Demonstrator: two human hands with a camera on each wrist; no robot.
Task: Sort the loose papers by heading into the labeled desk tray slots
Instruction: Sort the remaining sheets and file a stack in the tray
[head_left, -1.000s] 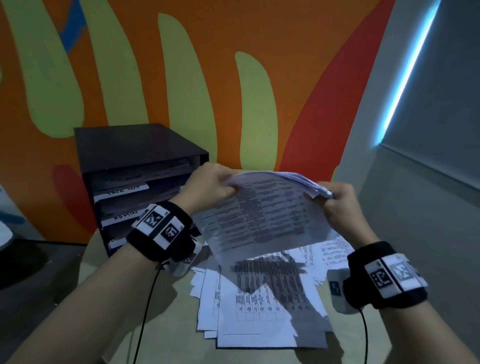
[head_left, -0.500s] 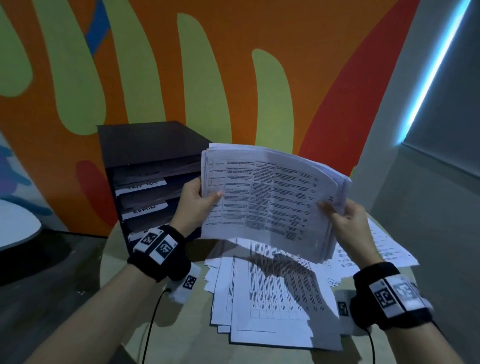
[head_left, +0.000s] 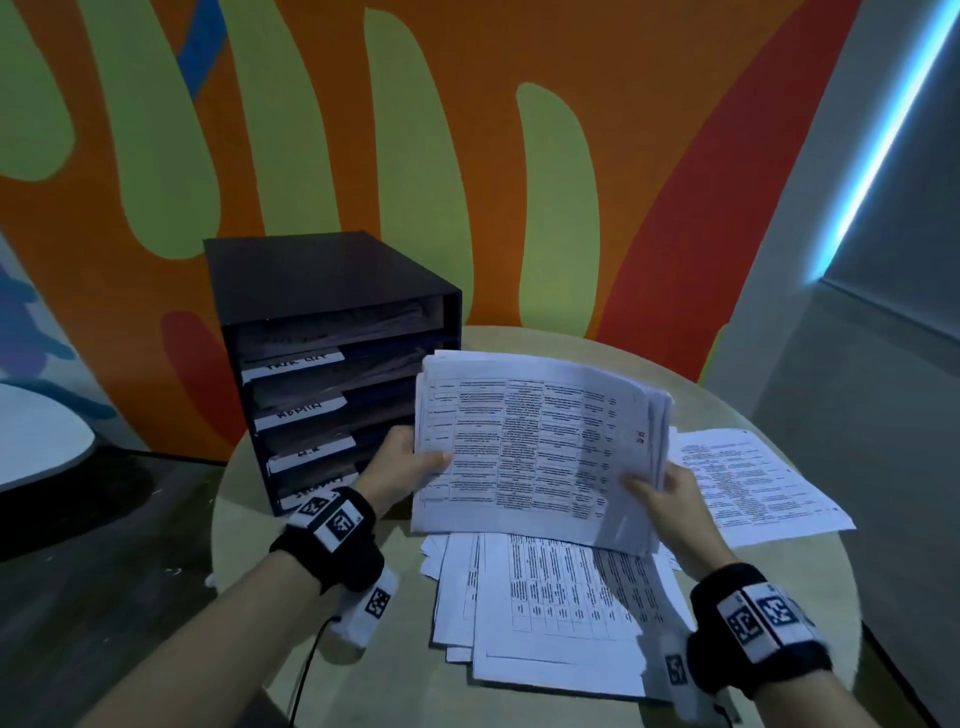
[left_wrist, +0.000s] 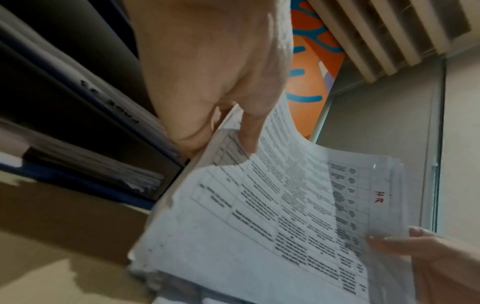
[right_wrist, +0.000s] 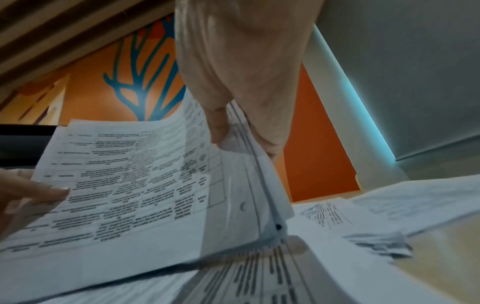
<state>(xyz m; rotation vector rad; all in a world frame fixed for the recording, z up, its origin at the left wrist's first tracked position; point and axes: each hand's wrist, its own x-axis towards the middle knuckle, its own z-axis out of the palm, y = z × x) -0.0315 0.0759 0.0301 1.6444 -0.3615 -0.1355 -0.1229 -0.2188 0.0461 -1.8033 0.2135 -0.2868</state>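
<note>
Both hands hold one stack of papers (head_left: 535, 447) above the round bench (head_left: 810, 582), with the stack tilted so its printed face is toward the head camera. The left hand (head_left: 400, 467) pinches the stack's 9 o'clock edge, thumb on the front sheet and fingers behind. The right hand (head_left: 670, 501) grips the corner at 4 o'clock, thumb on the front and fingers curled behind the sheets. The two hands are well apart, one at each side of the stack.

The top sheet carries a printed table. In the left wrist view a red handwritten "HR" mark (left_wrist: 379, 196) shows near the sheet's margin, close to the right-hand thumb (left_wrist: 394, 244).

A second spread of loose papers (head_left: 550, 613) lies flat on the bench directly below the held stack, at 6 o'clock from it. Another sheet group (head_left: 753, 483) lies on the bench at 3 o'clock, just beside the right hand.

The dark desk tray unit (head_left: 322, 312) stands on the bench at 10 o'clock from the stack, against the painted wall (head_left: 467, 156). Its slots face forward, each with a white label strip (head_left: 293, 366); the label text is not legible. The left hand is just beside the lower slots.
</note>
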